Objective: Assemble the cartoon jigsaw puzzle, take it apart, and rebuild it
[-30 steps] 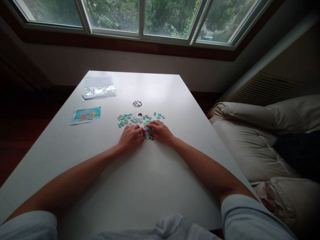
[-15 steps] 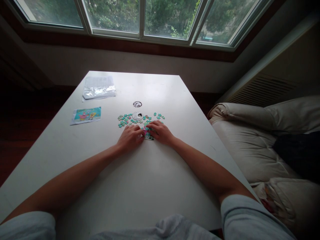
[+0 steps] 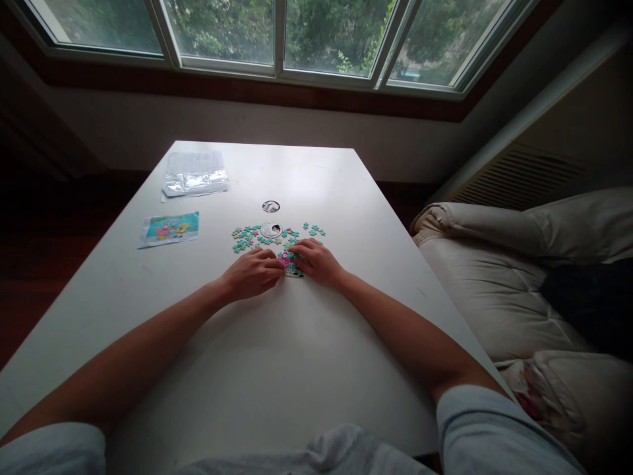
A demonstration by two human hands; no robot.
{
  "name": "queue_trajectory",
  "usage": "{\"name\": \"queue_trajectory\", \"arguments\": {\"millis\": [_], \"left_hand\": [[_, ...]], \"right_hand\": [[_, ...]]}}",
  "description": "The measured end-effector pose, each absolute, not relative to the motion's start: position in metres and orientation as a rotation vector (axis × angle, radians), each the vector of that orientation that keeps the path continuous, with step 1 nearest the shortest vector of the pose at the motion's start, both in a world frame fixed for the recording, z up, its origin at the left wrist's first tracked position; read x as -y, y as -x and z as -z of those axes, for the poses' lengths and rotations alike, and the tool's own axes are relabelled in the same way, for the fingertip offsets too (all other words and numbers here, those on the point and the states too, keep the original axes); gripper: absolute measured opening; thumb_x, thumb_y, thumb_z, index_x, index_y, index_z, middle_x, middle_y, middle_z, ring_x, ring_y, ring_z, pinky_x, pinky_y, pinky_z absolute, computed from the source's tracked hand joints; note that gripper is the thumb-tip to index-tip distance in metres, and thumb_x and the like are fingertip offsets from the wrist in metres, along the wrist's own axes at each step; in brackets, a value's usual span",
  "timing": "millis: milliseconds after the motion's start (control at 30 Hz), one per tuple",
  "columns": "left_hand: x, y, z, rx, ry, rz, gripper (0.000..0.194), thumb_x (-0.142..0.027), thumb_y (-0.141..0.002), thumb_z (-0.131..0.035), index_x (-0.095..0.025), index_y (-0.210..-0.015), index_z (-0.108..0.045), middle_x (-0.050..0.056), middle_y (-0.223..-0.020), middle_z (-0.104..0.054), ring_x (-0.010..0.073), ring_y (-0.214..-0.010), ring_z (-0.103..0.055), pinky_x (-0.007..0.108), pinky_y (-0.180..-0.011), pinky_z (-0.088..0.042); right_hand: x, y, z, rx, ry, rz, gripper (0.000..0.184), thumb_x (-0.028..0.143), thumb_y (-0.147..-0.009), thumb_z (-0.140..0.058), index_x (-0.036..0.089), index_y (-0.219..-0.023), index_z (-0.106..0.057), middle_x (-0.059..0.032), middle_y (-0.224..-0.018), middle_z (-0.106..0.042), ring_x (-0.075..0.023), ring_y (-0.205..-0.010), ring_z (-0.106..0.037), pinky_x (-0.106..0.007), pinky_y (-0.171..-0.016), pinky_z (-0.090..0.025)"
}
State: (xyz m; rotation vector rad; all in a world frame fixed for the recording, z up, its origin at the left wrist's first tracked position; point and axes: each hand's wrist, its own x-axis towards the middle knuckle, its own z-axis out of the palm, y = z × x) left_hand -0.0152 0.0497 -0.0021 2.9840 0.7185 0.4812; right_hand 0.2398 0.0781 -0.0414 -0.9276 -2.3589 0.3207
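On the white table, a small joined part of a jigsaw puzzle (image 3: pixel 293 266), pink, teal and dark, lies between my two hands. My left hand (image 3: pixel 252 273) is at its left edge with fingers bent and pressed together; whatever they pinch is hidden. From the right, my right hand (image 3: pixel 320 262) reaches over the joined part, its curled fingers and thumb gripping it and covering some of it. Just beyond my hands are scattered loose teal puzzle pieces (image 3: pixel 243 239). Among them sits a round, silvery disc-like object (image 3: pixel 271 229) with a dark spot.
Farther back lies a second round object (image 3: pixel 271 206), grey and white. A colourful cartoon picture sheet (image 3: pixel 171 229) is at the left, with a clear plastic bag and papers (image 3: pixel 194 174) behind it. A cream sofa (image 3: pixel 484 284) stands along the right, below the window (image 3: pixel 329 36).
My left hand has shifted slightly left and its wrist has turned flatter, uncovering a little more of the joined pieces' pink left side. My right hand stays in place.
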Motion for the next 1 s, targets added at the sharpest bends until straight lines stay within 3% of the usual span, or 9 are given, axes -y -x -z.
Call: {"name": "queue_trajectory", "arguments": {"millis": [467,700,1000], "left_hand": [[-0.047,0.013,0.001,-0.773,-3.011,-0.420,0.018,-0.022,-0.098,-0.055,-0.025,-0.103,-0.072,0.003,-0.115,-0.073,0.0248,-0.110,-0.055,0.041,-0.095,-0.042],[-0.047,0.013,-0.001,-0.762,-2.952,-0.419,0.020,-0.024,-0.099,-0.054,-0.027,-0.107,-0.073,0.003,-0.111,-0.073,0.0229,-0.106,-0.055,0.039,-0.094,-0.043],[-0.041,0.011,0.002,-0.780,-2.992,-0.349,0.028,-0.022,-0.096,-0.056,-0.027,-0.121,-0.067,0.006,-0.120,-0.067,0.0238,-0.112,-0.054,0.039,-0.097,-0.044]], "right_hand": [[-0.078,-0.239,0.041,2.358,0.929,-0.326,0.025,0.027,-0.099,-0.057,0.024,-0.122,-0.068,-0.0094,-0.119,-0.068,-0.0253,-0.113,-0.057,-0.041,-0.100,-0.049],[-0.079,-0.240,0.041,2.355,0.924,-0.356,0.025,0.027,-0.098,-0.058,0.025,-0.122,-0.068,-0.0087,-0.118,-0.068,-0.0251,-0.112,-0.058,-0.041,-0.100,-0.048],[-0.093,-0.236,0.024,2.216,1.039,-0.427,0.019,0.020,-0.095,-0.060,0.024,-0.108,-0.073,-0.0065,-0.107,-0.071,-0.0231,-0.102,-0.062,-0.039,-0.093,-0.048]]}}
